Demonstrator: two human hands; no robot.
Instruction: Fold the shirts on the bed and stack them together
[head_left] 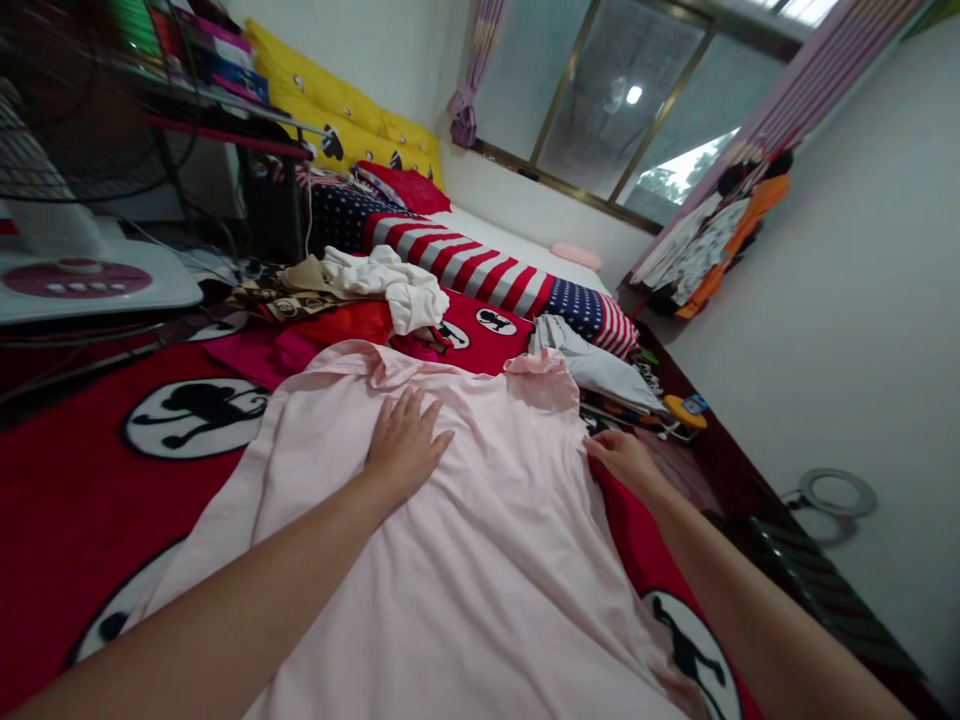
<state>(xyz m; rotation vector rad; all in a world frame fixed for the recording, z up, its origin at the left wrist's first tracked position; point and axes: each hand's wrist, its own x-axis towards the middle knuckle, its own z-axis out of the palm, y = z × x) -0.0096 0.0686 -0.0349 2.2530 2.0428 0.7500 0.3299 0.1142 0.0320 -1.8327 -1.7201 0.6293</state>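
Observation:
A light pink garment lies spread out in front of me, with soft wrinkles and a gathered bit of cloth at its far right corner. I cannot tell exactly what kind of garment it is. My left hand rests flat on its upper part, fingers stretched out. At its right edge, my right hand has its fingers drawn together, pinching the cloth's border. The red blanket with black-and-white oval monkey prints lies under the garment.
Beyond the garment is a heap of clothes with a white piece on top. Folded grey clothes lie at the right. A fan stands at left. Behind is a bed with a flag-patterned cover; clothes hang by the window.

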